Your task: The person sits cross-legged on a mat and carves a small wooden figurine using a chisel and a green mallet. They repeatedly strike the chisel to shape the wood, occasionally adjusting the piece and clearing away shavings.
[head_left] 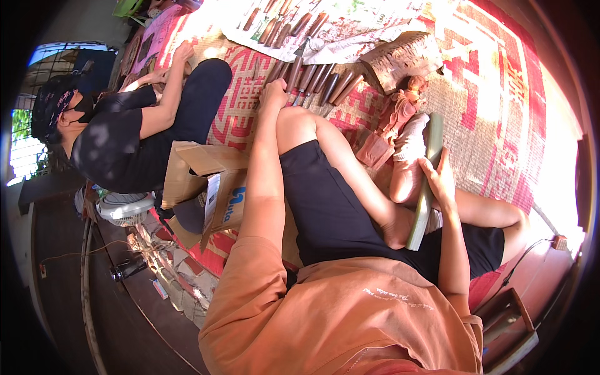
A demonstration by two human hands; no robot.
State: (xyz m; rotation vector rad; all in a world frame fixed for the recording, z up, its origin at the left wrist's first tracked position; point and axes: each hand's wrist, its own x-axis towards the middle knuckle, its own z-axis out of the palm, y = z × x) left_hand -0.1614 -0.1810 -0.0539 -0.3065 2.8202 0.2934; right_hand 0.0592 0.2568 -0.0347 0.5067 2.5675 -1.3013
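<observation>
My right hand (440, 180) is closed around a long, flat greenish bar (427, 194), which stands at a slant beside my feet. My left hand (274, 95) reaches forward past my raised knee to a row of carving tools with dark wooden handles (306, 77). Its fingers are curled at the left end of that row, and whatever lies within them is hidden. A carved reddish wooden figure (392, 119) leans on its block-like base against my sock-covered foot, left of the bar.
More carving tools (269, 31) lie on a pale sheet (356, 37) at the back. Behind the figure rests a rough wood block (405, 59). An open cardboard box (215, 162) stands left of my arm, close to a seated person (119, 137). A red patterned mat (462, 125) spreads underneath.
</observation>
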